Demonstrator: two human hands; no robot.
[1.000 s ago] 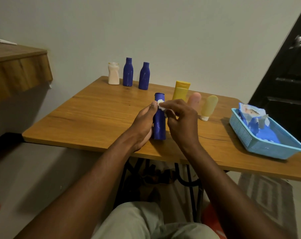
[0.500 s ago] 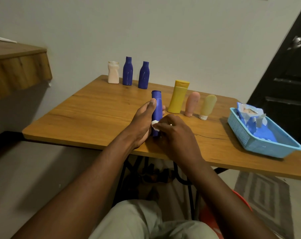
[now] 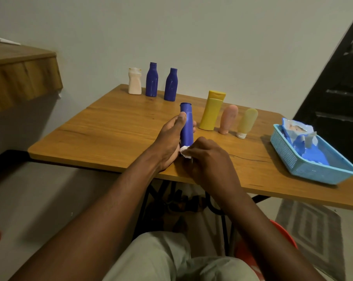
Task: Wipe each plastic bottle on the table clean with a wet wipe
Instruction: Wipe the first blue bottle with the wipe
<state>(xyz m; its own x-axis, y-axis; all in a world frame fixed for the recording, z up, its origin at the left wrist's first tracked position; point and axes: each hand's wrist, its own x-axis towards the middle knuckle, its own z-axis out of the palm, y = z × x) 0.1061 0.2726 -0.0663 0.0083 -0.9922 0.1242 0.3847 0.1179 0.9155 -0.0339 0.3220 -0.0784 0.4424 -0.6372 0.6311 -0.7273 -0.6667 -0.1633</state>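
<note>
Blue bottle [image 3: 186, 126] stands upright close to the near edge of the table [image 3: 110, 128], about midway along it. The left hand [image 3: 169, 142] grips it, thumb up the front and fingers curled round the back. With curled fingers, the right hand [image 3: 208, 159] pinches a small white wet wipe [image 3: 185, 154] against the bottle's lower part. At 1 to 2 o'clock from it a yellow bottle [image 3: 211, 111], a pink tube [image 3: 228, 118] and a pale yellow tube [image 3: 246, 121] stand in a close row, apart from both hands. At 11 o'clock, along the far edge, a white bottle [image 3: 134, 82], a taller dark blue bottle [image 3: 151, 80] and a shorter dark blue bottle [image 3: 171, 85] stand side by side. At 3 o'clock, well apart, a light blue basket [image 3: 289, 157] holds a wipes pack [image 3: 297, 130]. Bare wood runs from 8 to 10 o'clock out to the table's left edge.
</note>
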